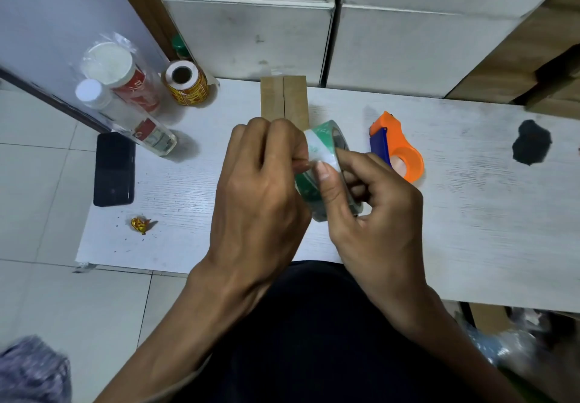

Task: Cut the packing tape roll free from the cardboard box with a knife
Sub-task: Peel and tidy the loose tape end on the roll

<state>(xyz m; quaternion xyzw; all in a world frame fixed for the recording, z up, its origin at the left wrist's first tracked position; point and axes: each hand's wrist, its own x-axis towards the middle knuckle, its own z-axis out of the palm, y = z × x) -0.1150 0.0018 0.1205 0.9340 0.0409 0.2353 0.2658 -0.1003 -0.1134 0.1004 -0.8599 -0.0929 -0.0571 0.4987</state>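
One packing tape roll (326, 164), green print on clear film, held upright on edge above the near half of the white bench (470, 214), just in front of the single cardboard box (284, 98). Gripped between two hands: right hand (376, 214) closed around the roll's near right side, thumb pressed flat on the outer band and other fingers (354, 186) curled in through the core; left hand (260, 189) bunched tight against the roll's left face, fingertips pinched together at the tape's surface — whether pinching a loose end, cannot tell. Box behind the knuckles, narrow and brown, lying flat with a dark seam down the middle of its top, near end hidden by the left hand, so contact between box and roll not visible. To the right of the roll, one orange tape cutter (397, 144) with a blue blade guard, lying on the bench close beside the right hand's fingers. Farther right, one dark stain (532, 142) on the bench surface. To the left, one black phone (114, 169) lying flat at the bench edge, one crumpled gold wrapper (141, 224) nearer, two white-capped bottles (125, 101) in clear plastic wrap, and one yellow-and-red label roll (186, 84) standing at the back. Behind the bench — stacked white boxes (392, 42).
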